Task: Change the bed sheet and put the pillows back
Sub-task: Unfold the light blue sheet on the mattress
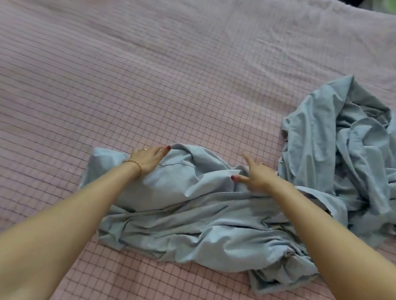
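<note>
Pale blue cotton, crumpled: the bed sheet (211,212) lies in a loose heap on the bed (102,83), near edge, centre to right. Its bulk runs left to right in front of the person, then climbs away into a taller pile at far right.

Left hand (147,159) lies flat on the heap's far-left part, fingers straight, pressing cloth, gripping nothing. Right hand (255,177) rests on a fold near the middle, index finger stretched forward, thumb out to the left; the other fingers are hidden, so any pinch cannot be told.

Both hands sit on the sheet's far edge. The right-hand pile lies beyond the right hand, nearer to that arm.

Under it: pink gridded bed cover (199,62), spread flat. No pillows in view. Nothing stands in the way of spreading leftward or forward.
</note>
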